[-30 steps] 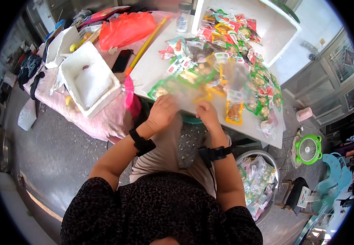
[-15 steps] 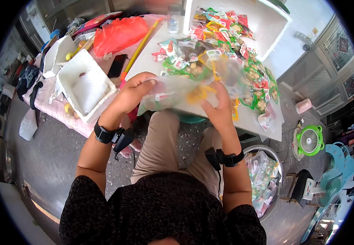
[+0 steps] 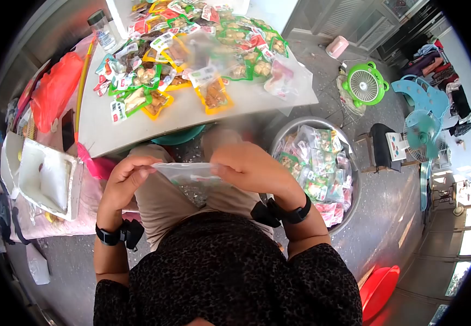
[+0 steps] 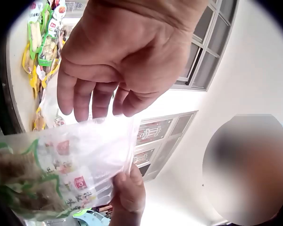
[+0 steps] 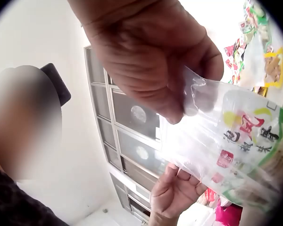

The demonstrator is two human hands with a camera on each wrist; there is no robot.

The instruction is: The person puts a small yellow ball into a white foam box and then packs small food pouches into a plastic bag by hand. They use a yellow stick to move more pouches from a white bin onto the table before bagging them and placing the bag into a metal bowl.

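A clear plastic bag (image 3: 189, 173) is stretched between both hands over the lap, its top edge uppermost. Green-edged packets (image 4: 21, 179) show through the film, and the right wrist view has red and black lettering (image 5: 249, 129) on it. My left hand (image 3: 128, 180) pinches one top corner between thumb and fingers. At the opposite corner my right hand (image 3: 249, 167) grips the film, thumb and fingers curled at the edge. The table (image 3: 137, 133) lies just beyond the hands, with a yellow-edged packet (image 3: 214, 96) and many green-edged ones piled on it.
A metal basin (image 3: 351, 204) of filled bags stands on the floor to the right. White foam boxes (image 3: 75, 190) sit on a pink cloth at left, near a red plastic bag (image 3: 56, 89). A green fan (image 3: 367, 84) stands at far right; a clear bottle (image 3: 102, 32) is on the table.
Both hands have come back from the table edge to over the lap, bringing the clear bag between them. The head view has turned toward the right, with the basin now more fully visible.
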